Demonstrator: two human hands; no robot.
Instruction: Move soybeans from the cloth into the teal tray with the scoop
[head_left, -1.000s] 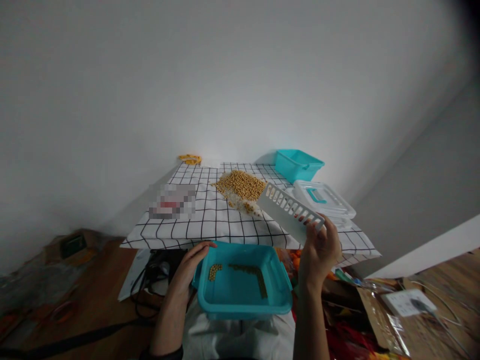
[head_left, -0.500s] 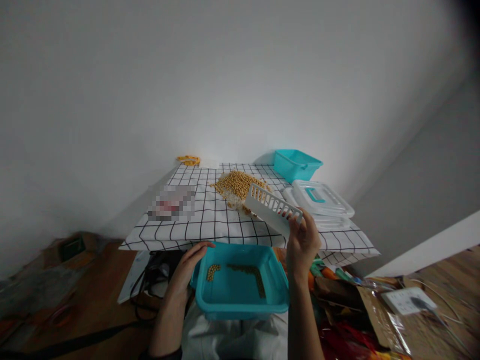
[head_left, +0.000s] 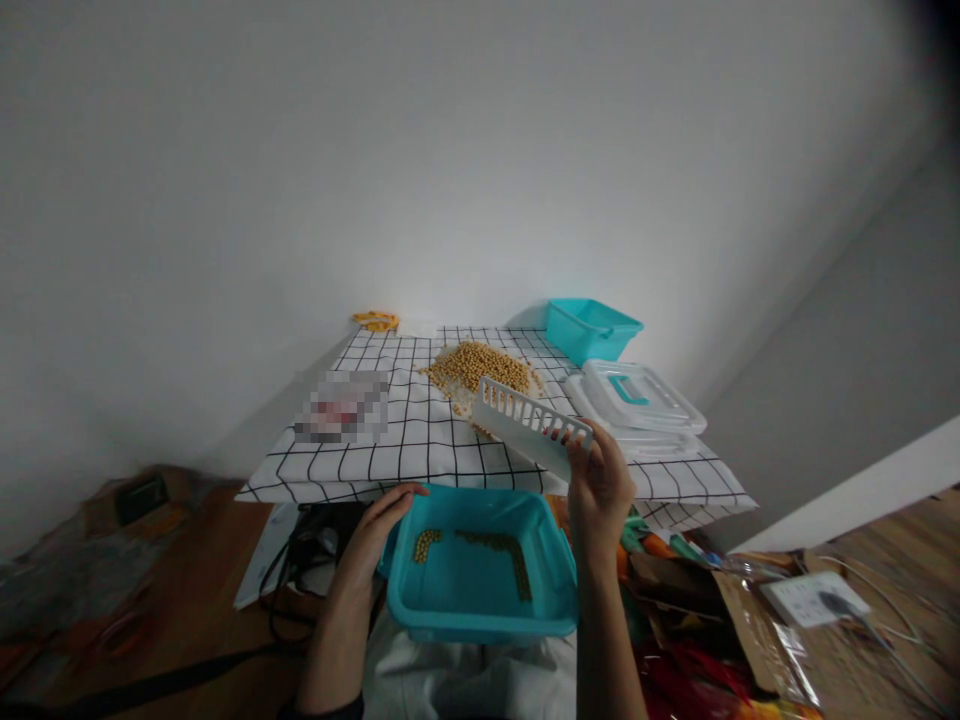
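My right hand (head_left: 600, 490) is closed on one end of a white slotted plastic tray (head_left: 525, 428), held tilted above the table's near edge, its far end close to a heap of yellow beans (head_left: 480, 368). My left hand (head_left: 379, 535) grips the left rim of a turquoise bin (head_left: 480, 612) resting on my lap. A few beans lie in a line inside the bin. The beans are piled on a black-and-white checked cloth (head_left: 420, 440).
A second turquoise bin (head_left: 592, 328) stands at the table's far right, with clear lidded boxes (head_left: 637, 400) in front of it. A yellow object (head_left: 375, 320) lies at the far left corner. Cables and clutter cover the floor on both sides.
My right hand has carried the white slotted tray leftward and slightly down, toward the bean heap. My left hand and the bin on my lap have barely moved.
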